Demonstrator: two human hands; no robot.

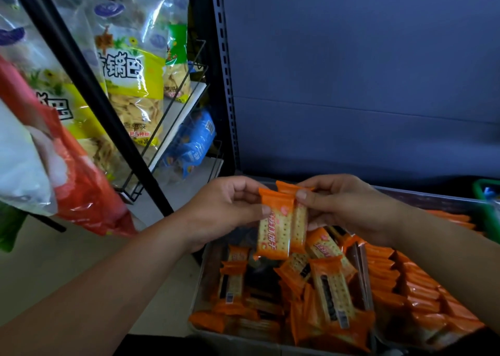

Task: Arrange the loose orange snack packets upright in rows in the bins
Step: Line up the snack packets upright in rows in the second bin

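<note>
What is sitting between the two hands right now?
Head view: the front orange packet, pinched by the left hand, and the rear orange packet, pinched by the right hand, fill the gap.

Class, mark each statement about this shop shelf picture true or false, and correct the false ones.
1. The left hand and right hand hold orange packets above the left bin. True.
2. The loose packets in the left bin stand in neat rows. False: they lie jumbled; the rowed packets are further right.
3. Yellow snack bags stand on the rack at the left. True.
4. The blue packets lie in the left bin. False: they sit on a wire shelf to its left.
</note>
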